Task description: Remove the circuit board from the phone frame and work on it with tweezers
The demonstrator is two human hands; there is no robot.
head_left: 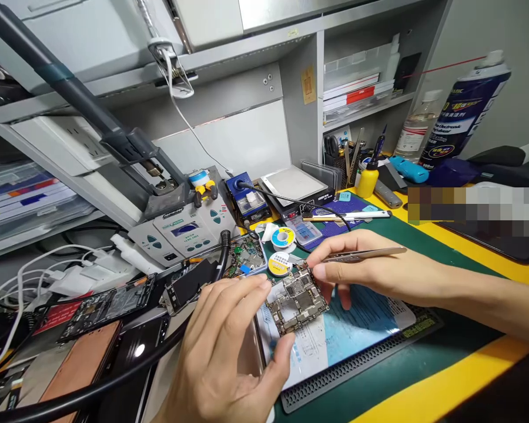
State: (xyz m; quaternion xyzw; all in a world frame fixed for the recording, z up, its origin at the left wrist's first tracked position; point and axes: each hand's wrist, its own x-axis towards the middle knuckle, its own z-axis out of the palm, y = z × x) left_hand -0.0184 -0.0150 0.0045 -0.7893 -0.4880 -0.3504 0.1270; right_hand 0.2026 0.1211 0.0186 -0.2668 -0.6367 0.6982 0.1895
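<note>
A phone circuit board (pixel 300 298), crowded with metal shields and chips, is tilted above the blue-and-white mat. My left hand (pixel 233 341) curves around its left side, index fingertip by the upper left corner and thumb at the lower edge, gripping it. In my right hand (pixel 361 264) lies a pair of metal tweezers (pixel 365 254), pinched under the index finger with the handle end pointing right. The right thumb and index tip meet the board's upper right corner. Where the tweezers' points are cannot be made out.
Behind the board are solder spools (pixel 283 237) and a tray of boards (pixel 247 258). A hot-air station (pixel 183 229) stands at the back left, its black hose (pixel 150 361) crossing the front left. Phone parts (pixel 110 305) crowd the left; a yellow bottle (pixel 368 179) and spray can (pixel 465 111) stand back right.
</note>
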